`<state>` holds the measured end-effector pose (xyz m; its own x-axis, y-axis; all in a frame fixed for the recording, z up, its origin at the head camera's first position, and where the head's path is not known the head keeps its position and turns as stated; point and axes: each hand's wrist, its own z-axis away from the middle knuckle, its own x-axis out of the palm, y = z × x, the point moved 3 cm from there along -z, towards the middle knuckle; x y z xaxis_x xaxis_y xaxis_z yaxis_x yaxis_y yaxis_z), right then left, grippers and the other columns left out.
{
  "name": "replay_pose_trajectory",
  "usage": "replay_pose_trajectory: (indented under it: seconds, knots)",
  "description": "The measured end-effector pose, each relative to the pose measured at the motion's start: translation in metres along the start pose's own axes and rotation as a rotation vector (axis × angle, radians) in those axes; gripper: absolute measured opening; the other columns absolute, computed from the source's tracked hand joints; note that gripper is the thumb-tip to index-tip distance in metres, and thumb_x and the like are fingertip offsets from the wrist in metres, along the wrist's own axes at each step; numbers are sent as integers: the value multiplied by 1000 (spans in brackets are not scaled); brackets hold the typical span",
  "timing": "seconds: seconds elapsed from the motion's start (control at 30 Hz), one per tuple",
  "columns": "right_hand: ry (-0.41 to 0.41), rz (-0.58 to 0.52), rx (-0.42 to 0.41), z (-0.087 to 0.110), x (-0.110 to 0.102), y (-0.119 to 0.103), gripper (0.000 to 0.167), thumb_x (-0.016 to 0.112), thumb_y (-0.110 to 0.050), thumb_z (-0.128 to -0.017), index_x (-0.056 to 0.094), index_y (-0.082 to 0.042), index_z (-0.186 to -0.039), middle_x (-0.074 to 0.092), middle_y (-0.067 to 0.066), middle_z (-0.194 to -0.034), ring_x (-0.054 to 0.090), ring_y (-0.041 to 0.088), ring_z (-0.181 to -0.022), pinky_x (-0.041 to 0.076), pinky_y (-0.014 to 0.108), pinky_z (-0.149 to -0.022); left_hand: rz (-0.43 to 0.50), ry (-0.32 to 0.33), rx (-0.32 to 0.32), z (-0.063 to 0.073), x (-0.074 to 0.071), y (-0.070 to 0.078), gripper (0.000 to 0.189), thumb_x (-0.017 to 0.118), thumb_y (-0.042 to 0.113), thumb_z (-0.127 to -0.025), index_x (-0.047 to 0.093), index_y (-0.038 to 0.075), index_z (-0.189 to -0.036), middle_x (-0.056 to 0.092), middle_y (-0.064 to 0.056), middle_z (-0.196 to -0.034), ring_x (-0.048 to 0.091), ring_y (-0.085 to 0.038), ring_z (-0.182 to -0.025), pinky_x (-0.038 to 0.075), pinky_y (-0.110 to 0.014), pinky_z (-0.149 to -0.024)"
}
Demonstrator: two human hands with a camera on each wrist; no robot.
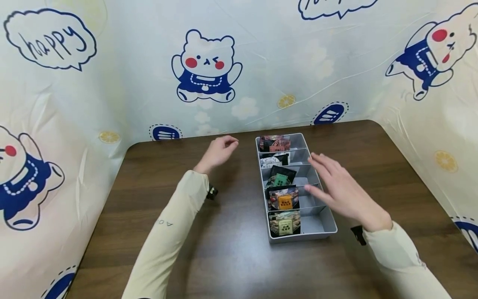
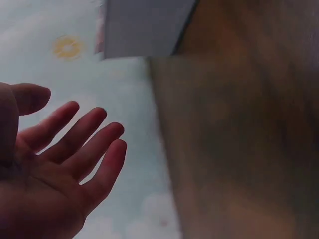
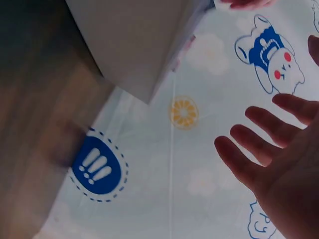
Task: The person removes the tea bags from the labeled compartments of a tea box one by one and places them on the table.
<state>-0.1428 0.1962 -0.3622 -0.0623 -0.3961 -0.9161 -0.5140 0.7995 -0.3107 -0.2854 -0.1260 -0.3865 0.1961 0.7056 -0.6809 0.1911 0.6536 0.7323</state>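
A long grey tray [image 1: 328, 220] with several compartments stands on the table. Small packets lie at its left side, one kind per compartment: a red packet [image 1: 275, 143], a white-and-black packet [image 1: 275, 160], a green-labelled packet [image 1: 281, 177], an orange-labelled packet [image 1: 284, 198] and a yellow-green-labelled packet [image 1: 285, 223]. To the tray's left, my left hand [image 1: 220, 151] is held apart from it, fingers loosely bent around nothing. My right hand [image 1: 340, 187] hovers at the tray's right side, fingers extended and holding nothing; whether it touches the rim I cannot tell.
The brown wooden table [image 1: 231, 257] spreads around the tray. A patterned cloth [image 1: 269, 74] with cartoon bears hangs behind the table and along both sides, close to its back edge.
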Motion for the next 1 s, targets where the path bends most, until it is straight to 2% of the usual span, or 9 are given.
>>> replay_pose_trajectory:
  seconds: [0.1,0.2,0.4,0.53,0.77,1.0]
  knots:
    - [-34,5,25,15,15,-5,70,61,-43,-93,38,-5,-147,33,19,-154,29,41,-141,30,64,-105,67,9,-34,-6,19,-4,33,49,30,-101,61,11,-124,63,-8,-127,59,-25,-116,46,-42,-99]
    - [-63,8,79,26,28,-8,69,56,-46,-95,37,-7,-148,30,17,-155,26,40,-143,30,64,-105,129,47,-51,-14,32,-3,33,49,29,-101,59,11,-126,61,-8,-128,57,-25,-119,45,-41,-101]
    - [-21,-55,159,40,46,-15,67,55,-44,-96,36,-7,-148,26,15,-157,21,39,-145,29,66,-103,269,130,-112,-33,56,-2,34,52,25,-100,57,9,-129,59,-10,-129,54,-25,-122,43,-41,-104]
    - [8,-82,173,43,55,-20,66,55,-43,-96,37,-6,-147,27,16,-157,21,40,-145,29,67,-101,330,133,-126,-44,70,1,34,53,22,-99,58,7,-129,60,-12,-128,54,-26,-121,42,-41,-105]
    - [56,-131,195,45,67,-21,63,56,-38,-97,36,-5,-147,25,18,-157,19,42,-144,23,65,-106,302,103,-102,-53,82,8,30,53,20,-100,58,11,-128,58,-12,-125,55,-25,-116,45,-42,-99]
    - [116,-151,186,44,71,-21,60,58,-33,-96,38,-5,-146,26,19,-156,22,43,-142,26,61,-106,272,117,-63,-56,85,9,26,54,19,-99,60,12,-124,59,-8,-124,54,-24,-104,46,-38,-88]
